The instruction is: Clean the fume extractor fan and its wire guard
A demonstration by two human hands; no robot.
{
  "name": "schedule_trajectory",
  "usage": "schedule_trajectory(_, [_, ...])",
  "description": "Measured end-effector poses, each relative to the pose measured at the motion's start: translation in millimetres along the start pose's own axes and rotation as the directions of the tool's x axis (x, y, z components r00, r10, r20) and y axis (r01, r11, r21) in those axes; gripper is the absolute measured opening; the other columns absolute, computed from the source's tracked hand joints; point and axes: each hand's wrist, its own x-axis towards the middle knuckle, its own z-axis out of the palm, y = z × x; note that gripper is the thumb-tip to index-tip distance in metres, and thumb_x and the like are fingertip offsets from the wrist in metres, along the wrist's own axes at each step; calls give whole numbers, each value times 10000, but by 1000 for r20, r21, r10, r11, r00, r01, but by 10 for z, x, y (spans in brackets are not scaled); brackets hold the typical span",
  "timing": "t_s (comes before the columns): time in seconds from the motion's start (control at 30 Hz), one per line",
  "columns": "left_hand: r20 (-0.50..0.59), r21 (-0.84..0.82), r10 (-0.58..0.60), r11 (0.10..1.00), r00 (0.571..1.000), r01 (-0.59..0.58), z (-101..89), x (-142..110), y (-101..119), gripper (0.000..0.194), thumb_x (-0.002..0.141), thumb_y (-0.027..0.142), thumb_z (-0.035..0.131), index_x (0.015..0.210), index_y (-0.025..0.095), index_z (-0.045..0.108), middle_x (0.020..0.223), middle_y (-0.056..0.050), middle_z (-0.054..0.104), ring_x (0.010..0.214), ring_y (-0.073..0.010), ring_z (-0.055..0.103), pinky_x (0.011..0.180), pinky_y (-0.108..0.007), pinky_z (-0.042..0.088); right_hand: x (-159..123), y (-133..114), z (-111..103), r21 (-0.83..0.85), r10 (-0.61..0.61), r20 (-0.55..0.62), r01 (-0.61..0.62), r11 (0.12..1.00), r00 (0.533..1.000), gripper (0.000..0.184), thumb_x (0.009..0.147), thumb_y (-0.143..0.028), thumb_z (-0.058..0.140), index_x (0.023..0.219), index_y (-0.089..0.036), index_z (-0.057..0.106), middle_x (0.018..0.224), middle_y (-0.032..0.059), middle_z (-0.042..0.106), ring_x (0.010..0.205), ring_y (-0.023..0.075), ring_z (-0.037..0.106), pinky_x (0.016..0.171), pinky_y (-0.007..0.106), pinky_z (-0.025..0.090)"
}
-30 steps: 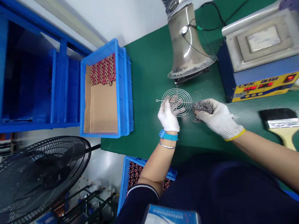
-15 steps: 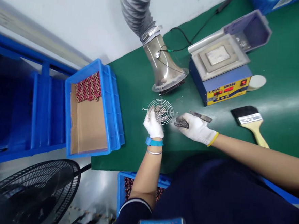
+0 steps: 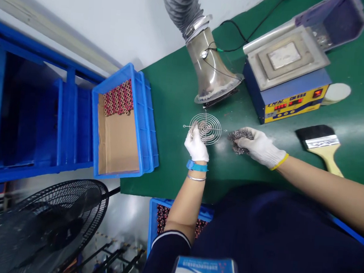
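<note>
My left hand (image 3: 196, 146), in a white glove, has its fingers closed at the left edge of a round wire fan guard (image 3: 212, 134). The guard's concentric rings lie over the green bench, below the extraction hood. Whether the fingertips also pinch something small is too fine to make out. To the right, my gloved right hand (image 3: 260, 148) grips a grey clump of steel wool (image 3: 239, 141), a short gap from the guard. Its fingers are bent around the wool and partly hidden.
A metal extraction hood (image 3: 216, 70) hangs above the guard. Behind my right hand stands a blue-and-yellow solder pot (image 3: 296, 101). A wide brush (image 3: 321, 142) lies at right. On the left sits a blue crate (image 3: 137, 125) with red coils (image 3: 119, 99); a black fan (image 3: 66, 224) stands below.
My right hand has shifted slightly right, and more of the steel wool shows. The dark slim tool behind that hand is out of sight now. My left hand stays at the guard.
</note>
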Motion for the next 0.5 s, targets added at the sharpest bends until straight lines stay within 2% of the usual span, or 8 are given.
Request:
schedule_trajectory(0.07, [-1,-9,-15,1000,1000,15,18,-11,1,421,992,337,591,1365,167,688,1326,-144,737,1015,-242,779,706,-331,663,-1,-20,15,91,46,15,-47,995,999,343,611,-320,775,915,-200,667,884,64,774,605,145,669,506,259,547])
schedule_trajectory(0.1, [-1,-15,-25,1000,1000,25,28,-17,0,423,995,337,589,1370,168,686,1315,-142,743,1006,-241,781,705,-332,664,-1,-23,22,85,44,8,-44,995,999,350,609,-316,782,918,-200,665,847,52,764,594,141,660,502,255,542])
schedule_trajectory(0.2, [-16,-36,-41,999,999,40,53,-34,-15,414,992,329,593,1356,162,695,1318,-142,742,1018,-247,779,694,-332,665,-7,4,44,-25,5,6,-5,1000,1000,357,641,-329,780,951,-193,667,752,19,727,572,136,638,520,259,551])
schedule_trajectory(0.27, [-30,-49,-30,998,999,28,60,-40,-33,405,980,322,611,1333,147,703,1340,-150,729,1058,-266,771,688,-343,670,-14,48,57,-119,-39,2,39,992,999,368,672,-334,761,998,-187,678,809,29,747,609,146,661,571,276,585])
schedule_trajectory(0.37, [-35,-42,-7,999,999,6,56,-43,-50,390,976,320,625,1314,148,714,1372,-148,713,1138,-276,750,733,-348,679,-22,123,61,-263,-167,14,165,951,986,401,703,-284,714,1093,-189,715,1042,64,781,836,189,743,789,330,644])
schedule_trajectory(0.43, [-34,-28,-13,1000,999,12,54,-46,-45,372,987,308,613,1312,162,720,1371,-137,717,1171,-264,741,780,-341,679,-27,151,52,-341,-253,55,256,905,966,429,703,-233,687,1129,-208,733,1168,62,768,1014,215,747,946,360,626])
schedule_trajectory(0.5, [-31,-20,-31,999,999,30,56,-51,-29,360,994,295,600,1309,170,725,1364,-129,722,1152,-256,748,783,-338,681,-34,150,39,-390,-302,82,309,867,950,440,697,-208,676,1130,-224,747,1220,57,755,1103,229,732,1020,374,602])
